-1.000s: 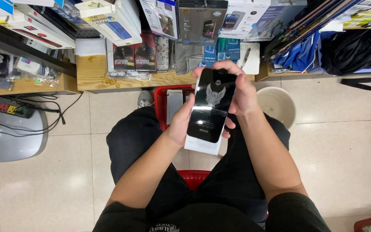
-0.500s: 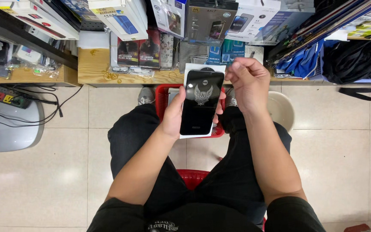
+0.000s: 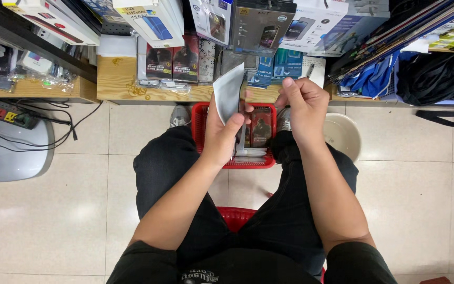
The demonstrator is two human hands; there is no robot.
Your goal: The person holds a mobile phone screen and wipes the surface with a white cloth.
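- While the person sits on a red stool [image 3: 236, 216], the left hand [image 3: 222, 134] holds a flat pale sleeve [image 3: 229, 93] up over the knees, fingers wrapped round its lower end and the thumb pressed on its near face, a firm narrow hold.
- Its long axis runs nearly upright in the view, tipped slightly so the top corner leans toward the wooden shelf [image 3: 122, 84]; the free upper end sticks out well above the fist.
- Just beside that free end, on its right, is the right hand [image 3: 303, 108], curled into a loose fist with the fingertips pinched together near the sleeve's right edge; whether they grip anything small I cannot tell, since the knuckles hide the tips.
- Of the two hands, the right one is the nearer to the sleeve's open upper edge; the left only carries it from below.
- Straight under both hands, on the tiled floor [image 3: 53, 210] between the shoes, stands a red basket [image 3: 199, 126] with more flat packets upright inside.
- Along the shelf's front edge stand boxed phone accessories [image 3: 261, 23]; a power strip [image 3: 9, 113] lies on a grey base at the left, and a white stool [image 3: 345, 138] sits by the right knee.
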